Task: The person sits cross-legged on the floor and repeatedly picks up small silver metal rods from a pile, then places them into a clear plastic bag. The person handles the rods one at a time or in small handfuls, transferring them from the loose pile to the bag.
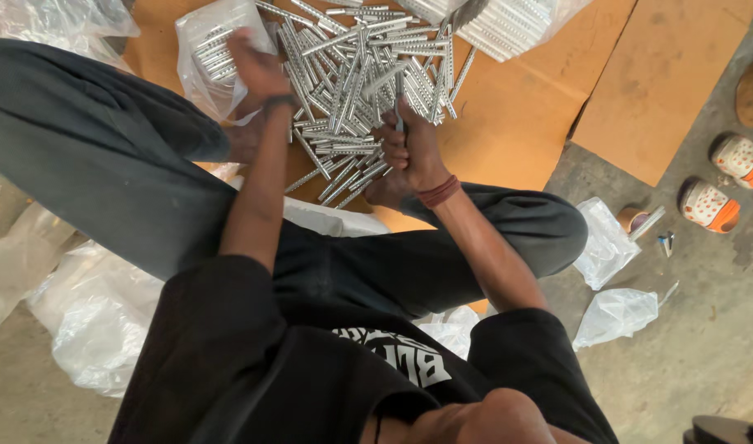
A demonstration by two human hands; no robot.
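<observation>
Cardboard (516, 123) bears metal rods (352, 74); left hand (257, 70) grips a rod-filled plastic bag (208, 57), right hand (409, 152) clasps rods.

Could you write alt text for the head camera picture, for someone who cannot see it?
Seen from above, a seated person's right hand grips a few metal rods from a pile on cardboard, while the left hand reaches into a clear plastic bag of rods.

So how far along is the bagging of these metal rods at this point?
Done: some rods already sit in the clear plastic bag that the left hand holds. In hand: the right hand grips a few rods above the pile. Left: most of it, judging by the large loose pile of metal rods on the cardboard.
</observation>
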